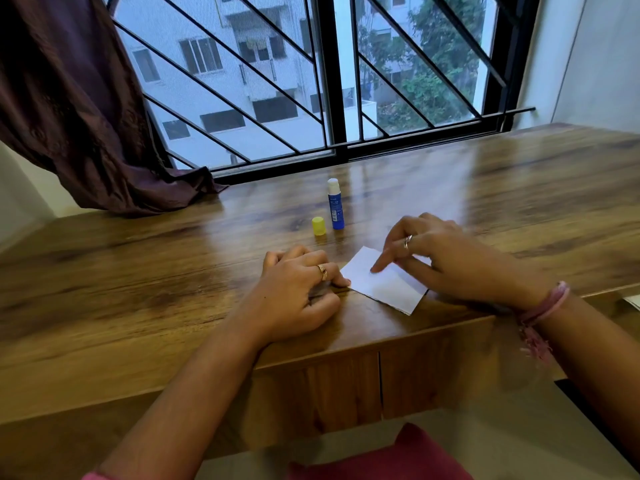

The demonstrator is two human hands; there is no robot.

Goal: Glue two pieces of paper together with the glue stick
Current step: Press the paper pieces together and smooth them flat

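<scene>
A small white paper point(388, 289) lies flat on the wooden table point(173, 271) near its front edge. My right hand point(440, 258) rests over the paper's far right part, its index finger pressed down on the sheet. My left hand point(301, 289) lies on the table just left of the paper, one fingertip touching the paper's left corner, fingers loosely curled. Whether it covers another piece I cannot tell. Behind the paper the blue glue stick point(336, 206) stands upright with its white glue exposed. Its yellow cap point(319, 226) stands beside it on the left.
A barred window point(332, 98) runs along the table's far edge. A dark purple curtain point(79, 116) hangs at the left and drapes onto the table's back corner. A white wall point(595, 64) is at the right. Something white point(633, 301) pokes in at the right edge.
</scene>
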